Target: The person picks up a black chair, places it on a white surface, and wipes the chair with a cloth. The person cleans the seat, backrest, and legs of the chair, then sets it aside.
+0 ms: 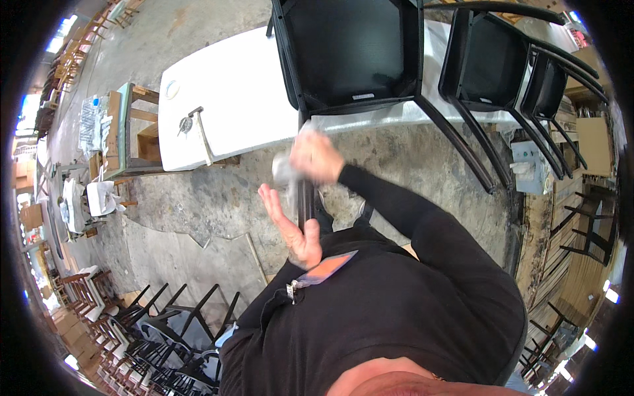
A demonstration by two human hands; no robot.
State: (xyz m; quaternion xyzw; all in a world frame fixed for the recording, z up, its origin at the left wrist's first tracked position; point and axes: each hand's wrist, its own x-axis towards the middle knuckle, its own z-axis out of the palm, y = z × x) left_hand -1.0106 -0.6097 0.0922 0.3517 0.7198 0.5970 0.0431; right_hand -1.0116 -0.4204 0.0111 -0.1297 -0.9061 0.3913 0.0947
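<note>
A black chair (356, 53) lies turned over on the white-covered table (244, 99), its dark underside facing up. One of its black legs (306, 204) juts from the table's near edge toward my body. My right hand (318, 157) is closed at the upper part of that leg, around a pale, cloth-like wad (284, 170) smeared by motion. Below it my left hand (290, 228) is open beside the leg, palm toward it and fingers stretched out. Whether the left palm touches the leg I cannot tell.
Two more overturned black chairs (487, 59) (547, 82) stand along the table to the right. A hammer (201, 132) and a roll of tape (172, 89) lie at its left end. Several dark chairs (175, 336) are stacked at lower left. A wooden-framed bench (125, 132) stands left.
</note>
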